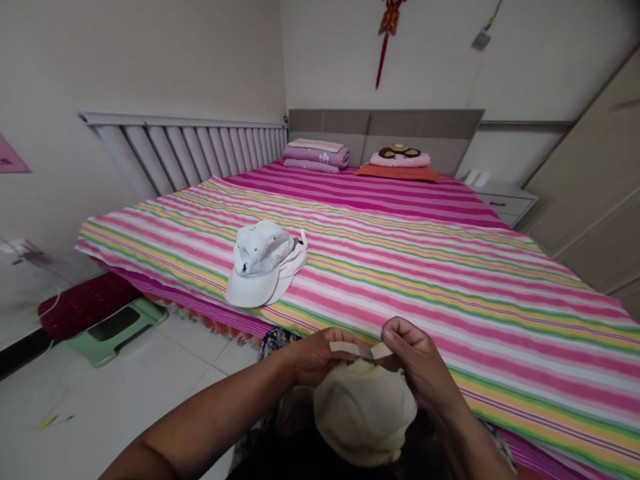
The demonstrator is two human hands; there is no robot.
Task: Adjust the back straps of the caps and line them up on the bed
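Pinching the pale strap [353, 348] of a cream cap [365, 417], we hold our left hand [317, 357] and right hand [420, 360] close together, fingers curled shut on the strap's ends. The cap hangs just below our fingertips. Farther off, left on the striped bedspread [425, 293], lies a white cap [257, 263], its dark embroidered logo [245, 268] too small to read.
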